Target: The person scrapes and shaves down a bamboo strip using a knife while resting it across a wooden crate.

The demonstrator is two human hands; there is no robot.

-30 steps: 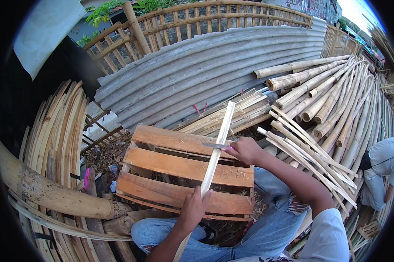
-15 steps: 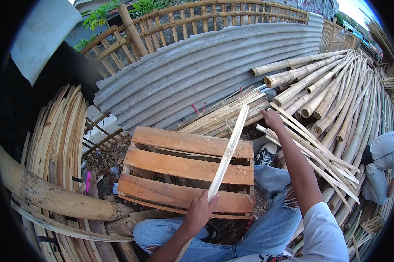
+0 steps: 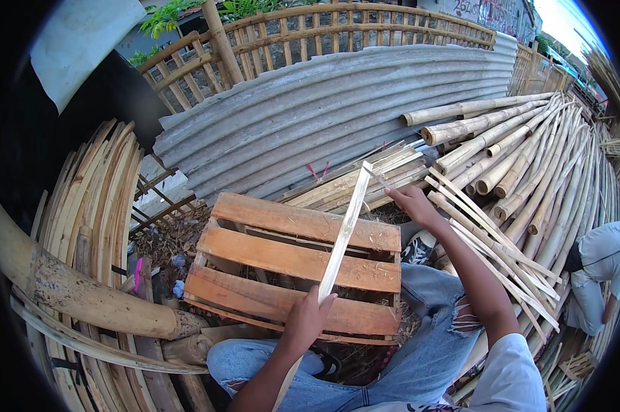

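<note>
Both hands [image 3: 307,318] [image 3: 414,204] curled, right foremost

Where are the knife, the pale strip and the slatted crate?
Knife [image 3: 377,179]: head view, on its blade.
Pale strip [image 3: 344,237]: head view, on its visible middle.
Slatted crate [image 3: 289,259]: head view, on a top slat.

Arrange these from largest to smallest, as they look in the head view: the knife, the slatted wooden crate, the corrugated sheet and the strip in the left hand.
1. Corrugated sheet
2. Slatted wooden crate
3. Strip in the left hand
4. Knife, partly hidden by the right hand
</note>
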